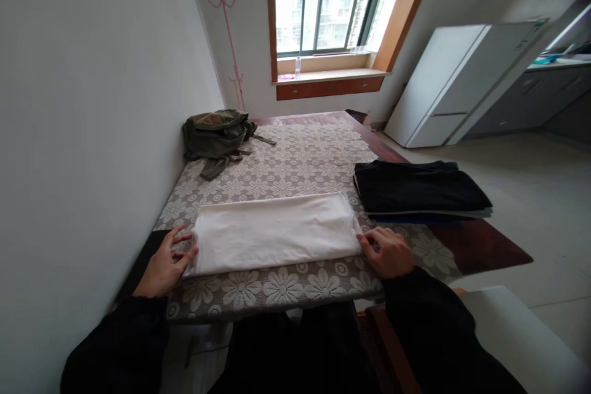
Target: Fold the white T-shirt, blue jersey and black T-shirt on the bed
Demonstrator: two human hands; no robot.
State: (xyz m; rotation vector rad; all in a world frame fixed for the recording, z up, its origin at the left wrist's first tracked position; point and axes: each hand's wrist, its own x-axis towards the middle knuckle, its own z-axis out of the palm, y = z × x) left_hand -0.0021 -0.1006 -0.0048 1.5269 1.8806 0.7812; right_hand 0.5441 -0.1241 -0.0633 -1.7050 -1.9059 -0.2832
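Note:
A white garment [277,231], folded into a long flat rectangle, lies across the near part of the table; its exact kind does not show. At its left end is my left hand [165,263], fingers spread, with the thumb touching the edge of the fabric. My right hand [386,251] has its fingers curled and closed on the near right corner of the garment. Just beyond that hand, to the right, sits a stack of folded dark clothes [418,188], black on top with grey and blue layers beneath.
A lace tablecloth [286,286] with flowers covers most of the reddish table [480,246]. An olive backpack [217,135] rests at the far left, near the wall. Past the table stand a pink coat rack [228,24], a window and a white fridge [438,86]. A pale seat [521,332] is at lower right.

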